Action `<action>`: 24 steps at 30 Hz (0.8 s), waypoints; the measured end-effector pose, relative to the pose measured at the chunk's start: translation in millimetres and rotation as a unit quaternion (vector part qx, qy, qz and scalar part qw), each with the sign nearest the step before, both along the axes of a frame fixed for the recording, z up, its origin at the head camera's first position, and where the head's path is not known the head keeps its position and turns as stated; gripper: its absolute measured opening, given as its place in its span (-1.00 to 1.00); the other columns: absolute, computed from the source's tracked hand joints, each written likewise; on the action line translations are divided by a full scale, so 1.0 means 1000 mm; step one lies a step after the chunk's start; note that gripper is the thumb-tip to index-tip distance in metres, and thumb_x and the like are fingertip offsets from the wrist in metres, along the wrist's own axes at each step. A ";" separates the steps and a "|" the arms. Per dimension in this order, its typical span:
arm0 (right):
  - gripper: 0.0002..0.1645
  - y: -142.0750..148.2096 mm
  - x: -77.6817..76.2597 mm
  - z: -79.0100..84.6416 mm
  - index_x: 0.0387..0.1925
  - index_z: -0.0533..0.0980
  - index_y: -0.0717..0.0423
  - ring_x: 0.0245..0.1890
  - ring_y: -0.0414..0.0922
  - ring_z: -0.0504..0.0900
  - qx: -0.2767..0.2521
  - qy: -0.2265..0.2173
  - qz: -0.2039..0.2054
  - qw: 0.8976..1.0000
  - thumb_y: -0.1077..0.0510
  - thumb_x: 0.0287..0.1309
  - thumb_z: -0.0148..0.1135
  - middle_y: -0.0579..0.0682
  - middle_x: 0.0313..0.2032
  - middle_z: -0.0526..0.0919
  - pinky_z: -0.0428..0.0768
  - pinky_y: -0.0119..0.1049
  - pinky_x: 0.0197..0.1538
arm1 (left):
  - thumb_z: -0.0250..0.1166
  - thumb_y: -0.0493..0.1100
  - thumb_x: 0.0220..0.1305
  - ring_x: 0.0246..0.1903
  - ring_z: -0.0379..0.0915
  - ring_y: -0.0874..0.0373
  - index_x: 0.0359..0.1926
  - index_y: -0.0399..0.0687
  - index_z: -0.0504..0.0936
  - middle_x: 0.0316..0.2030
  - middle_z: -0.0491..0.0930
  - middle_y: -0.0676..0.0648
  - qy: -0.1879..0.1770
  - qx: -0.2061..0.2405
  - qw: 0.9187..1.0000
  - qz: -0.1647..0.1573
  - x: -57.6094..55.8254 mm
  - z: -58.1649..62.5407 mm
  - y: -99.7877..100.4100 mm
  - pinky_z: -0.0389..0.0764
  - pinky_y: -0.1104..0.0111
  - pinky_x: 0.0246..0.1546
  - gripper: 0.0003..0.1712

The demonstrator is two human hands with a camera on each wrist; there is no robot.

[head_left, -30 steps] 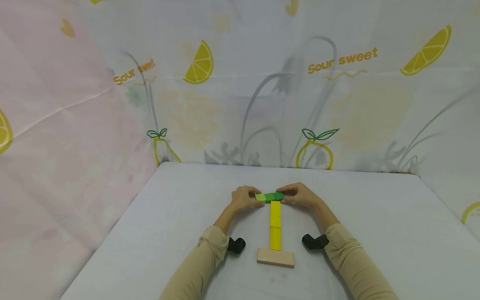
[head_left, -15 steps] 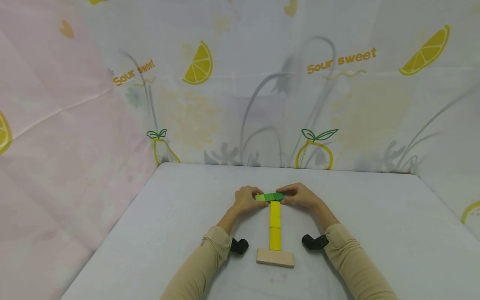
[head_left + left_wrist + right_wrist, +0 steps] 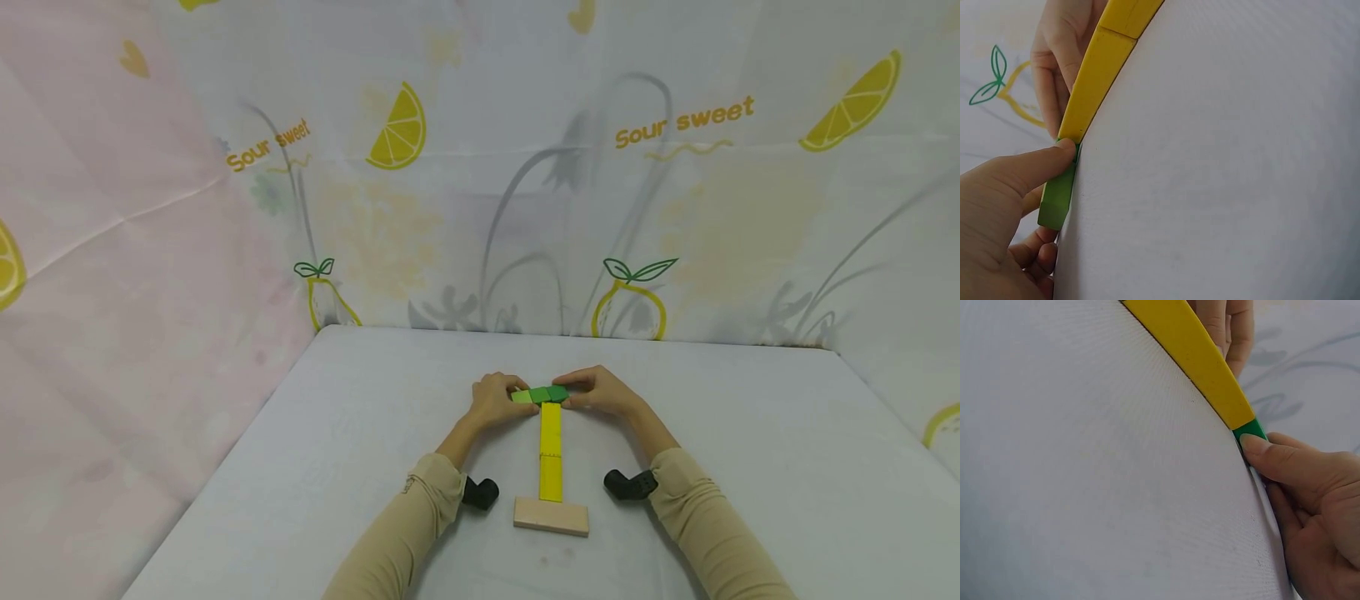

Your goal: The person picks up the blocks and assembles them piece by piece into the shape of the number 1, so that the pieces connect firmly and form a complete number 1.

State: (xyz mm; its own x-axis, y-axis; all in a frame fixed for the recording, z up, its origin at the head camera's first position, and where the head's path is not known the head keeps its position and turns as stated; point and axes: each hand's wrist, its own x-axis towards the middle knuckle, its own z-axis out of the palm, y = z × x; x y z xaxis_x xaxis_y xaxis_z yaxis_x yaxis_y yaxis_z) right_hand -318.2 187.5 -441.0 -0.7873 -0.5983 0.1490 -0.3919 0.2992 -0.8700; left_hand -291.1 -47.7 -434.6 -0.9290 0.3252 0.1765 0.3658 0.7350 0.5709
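Three green blocks lie side by side in a short row across the far end of a yellow strip in the head view: light green (image 3: 521, 397), mid green (image 3: 539, 396) and dark green (image 3: 557, 393). My left hand (image 3: 492, 401) pinches the row's left part, thumb along the near side, fingers behind. At the other end my right hand (image 3: 603, 392) pinches the dark green block between thumb and fingers. The left wrist view shows my left thumb (image 3: 1054, 159) over the green row beside the yellow block (image 3: 1100, 78). The right thumb (image 3: 1266, 453) partly covers the green end.
Two yellow blocks, the far one (image 3: 551, 429) and the near one (image 3: 551, 477), run end to end toward me. A plain wooden block (image 3: 551, 516) lies crosswise at their near end. All rest on the white-covered table (image 3: 337, 458), before a lemon-print cloth (image 3: 465, 200).
My left hand has shifted slightly right, its thumb sliding along the near side of the green row. The right hand and the yellow and wooden blocks have stayed in place.
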 end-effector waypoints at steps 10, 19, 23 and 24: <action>-0.52 -0.002 0.000 0.000 0.01 0.51 0.44 0.06 0.13 0.50 -0.002 -0.001 -0.002 1.000 0.36 -0.01 0.34 0.31 0.00 0.57 0.44 -0.49 0.02 | 0.47 0.06 -0.09 -0.26 0.43 0.07 -0.17 -0.09 0.70 -0.32 0.63 -0.08 -0.001 0.012 1.000 -0.006 0.001 0.000 -0.004 0.24 0.19 -0.22 -0.54; -0.50 -0.001 0.001 0.003 0.01 0.50 0.44 0.05 0.07 0.52 0.004 0.007 -0.007 1.000 0.35 -0.02 0.35 0.31 0.00 0.57 0.43 -0.49 0.04 | 0.36 -0.11 0.09 -0.20 0.53 -0.02 -0.08 -0.35 0.62 -0.20 0.64 -0.23 -0.047 0.132 0.989 -0.036 0.002 0.003 -0.019 0.53 0.29 -0.15 -0.56; -0.48 0.001 0.002 0.002 0.04 0.48 0.45 0.11 0.19 0.47 0.001 0.015 -0.001 1.000 0.33 -0.01 0.36 0.32 0.02 0.56 0.39 -0.48 0.09 | 0.31 -0.10 0.16 -0.17 0.56 -0.03 -0.08 -0.36 0.62 -0.17 0.64 -0.23 -0.042 0.147 0.988 -0.028 0.003 0.000 -0.023 0.55 0.27 -0.11 -0.59; -0.46 0.002 0.003 0.002 0.05 0.48 0.44 0.12 0.20 0.46 0.001 0.016 0.001 1.000 0.32 -0.01 0.36 0.31 0.03 0.55 0.38 -0.49 0.10 | 0.30 -0.10 0.17 -0.16 0.56 -0.04 -0.08 -0.36 0.62 -0.17 0.64 -0.24 -0.040 0.150 0.988 -0.028 0.003 -0.001 -0.024 0.55 0.26 -0.11 -0.59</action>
